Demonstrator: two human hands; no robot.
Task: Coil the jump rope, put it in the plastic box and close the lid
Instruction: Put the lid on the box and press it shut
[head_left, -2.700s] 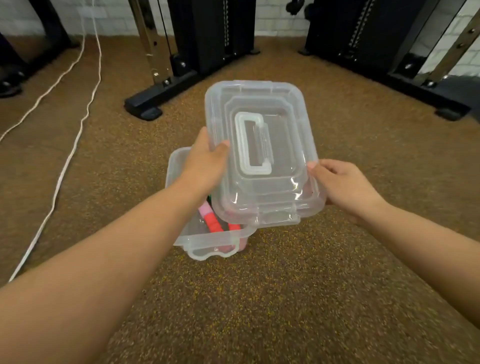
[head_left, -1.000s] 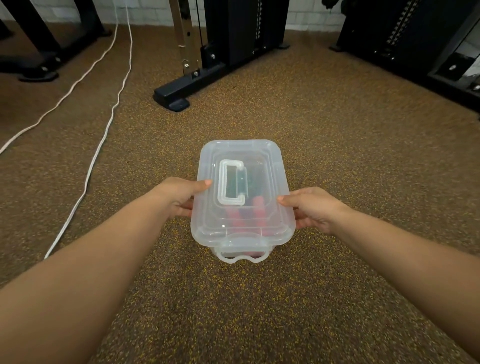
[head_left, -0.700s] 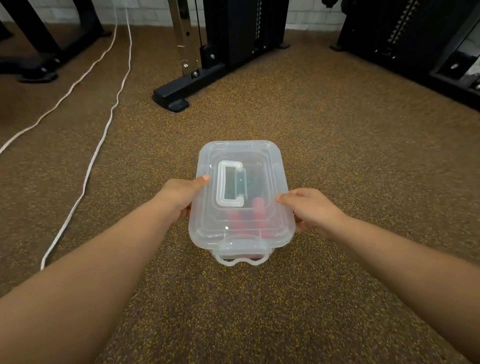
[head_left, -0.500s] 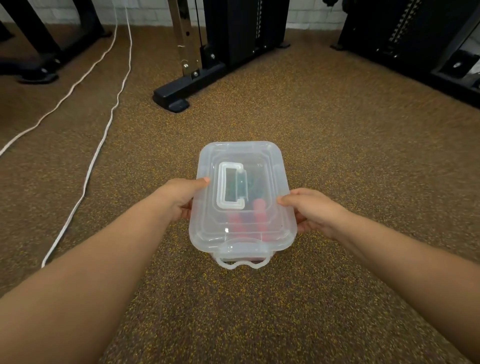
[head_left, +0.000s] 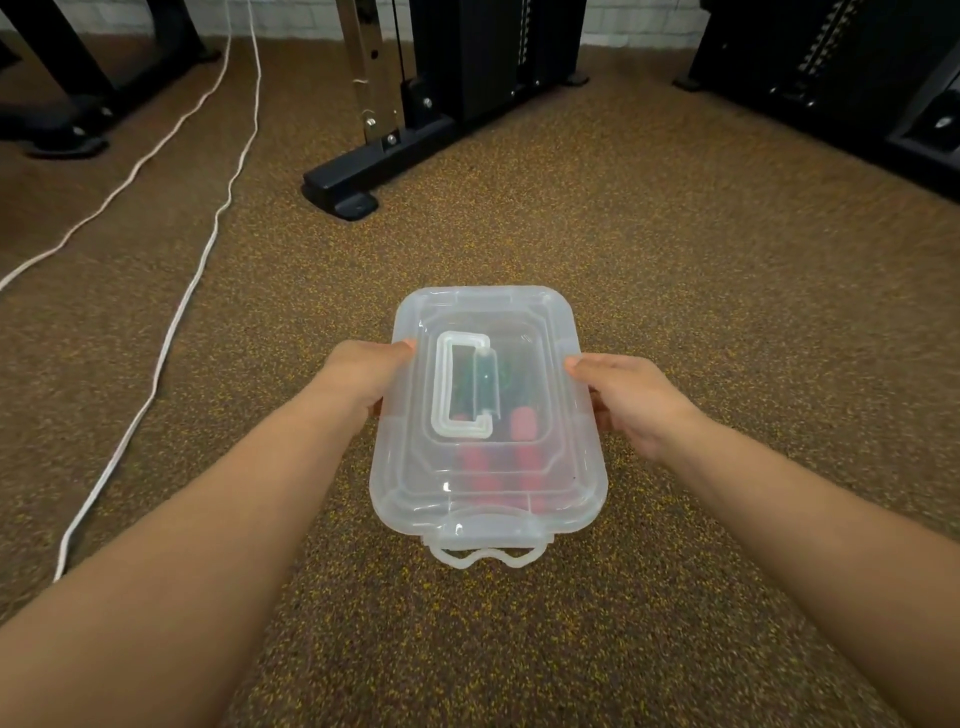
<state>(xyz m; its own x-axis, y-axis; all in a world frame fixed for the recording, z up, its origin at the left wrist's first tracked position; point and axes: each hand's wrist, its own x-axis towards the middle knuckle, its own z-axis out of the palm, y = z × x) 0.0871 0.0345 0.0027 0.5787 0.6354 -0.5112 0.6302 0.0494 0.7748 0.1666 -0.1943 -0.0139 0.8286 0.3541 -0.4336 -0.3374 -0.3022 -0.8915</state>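
Left hand (head_left: 366, 376) and right hand (head_left: 631, 402) clasp the lidded plastic box (head_left: 488, 415) between them.

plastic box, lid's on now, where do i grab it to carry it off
Likely the flat handle in the middle of the lid, taken from straight above: it lies folded down, so hook fingers under its left bar. Whether the lid is latched is unclear, so the two-sided hold of the left hand and right hand is safer.
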